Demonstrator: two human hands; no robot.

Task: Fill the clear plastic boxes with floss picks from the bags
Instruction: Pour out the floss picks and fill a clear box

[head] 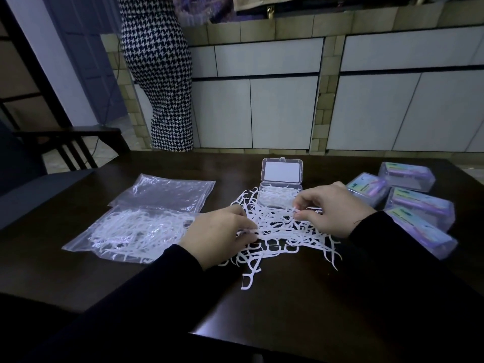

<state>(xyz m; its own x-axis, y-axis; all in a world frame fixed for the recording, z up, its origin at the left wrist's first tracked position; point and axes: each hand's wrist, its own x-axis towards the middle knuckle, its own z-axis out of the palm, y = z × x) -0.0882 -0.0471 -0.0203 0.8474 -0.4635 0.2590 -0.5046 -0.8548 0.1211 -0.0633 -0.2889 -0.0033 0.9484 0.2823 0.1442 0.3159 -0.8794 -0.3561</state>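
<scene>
While the open clear box (pixel 280 195) stands at the far edge of the pile of floss picks (pixel 282 231) on the dark surface (pixel 288 297), both hands work in that pile. The left hand (pixel 218 235) pinches some picks at its fingertips, and the right hand (pixel 332 208) pinches a pick just beside the box — its lid is upright. To the left lie two bags: one full bag (pixel 131 234), one empty bag (pixel 167 191). Four closed labelled boxes (pixel 408 200) lie at the right.
</scene>
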